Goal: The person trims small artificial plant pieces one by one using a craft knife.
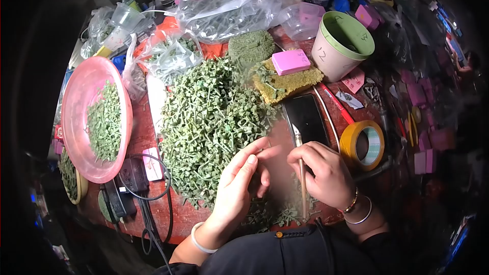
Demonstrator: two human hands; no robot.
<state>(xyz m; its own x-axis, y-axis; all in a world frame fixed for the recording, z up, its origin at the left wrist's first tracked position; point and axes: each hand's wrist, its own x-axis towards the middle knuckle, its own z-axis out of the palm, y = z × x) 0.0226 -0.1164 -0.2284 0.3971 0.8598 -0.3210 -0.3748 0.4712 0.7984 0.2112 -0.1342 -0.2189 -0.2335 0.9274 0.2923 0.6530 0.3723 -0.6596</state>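
Nearest the camera is the front of a dark jacket (239,257), worn by the person at the edge of the red surface (189,219). Just beyond it, the right hand (323,173) grips a slim knife-like tool (304,191) by its pale handle, the metal tip pointing away from the body. The left hand (237,183) is loosely curled, its thumb close to the forefinger; whether some small piece sits between them I cannot tell. The heap of green pieces (209,122) spreads over the middle of the surface, right beside the left fingers, and more lie in the pink basin (76,112) at the far left. A dark phone-like slab (308,117) lies just past the right hand, with a roll of yellow tape (348,145) near it. The step in hand seems to be piece-by-piece work with the tool; the next move would call for a light, steady finger hold on one piece, kept clear of the tip.
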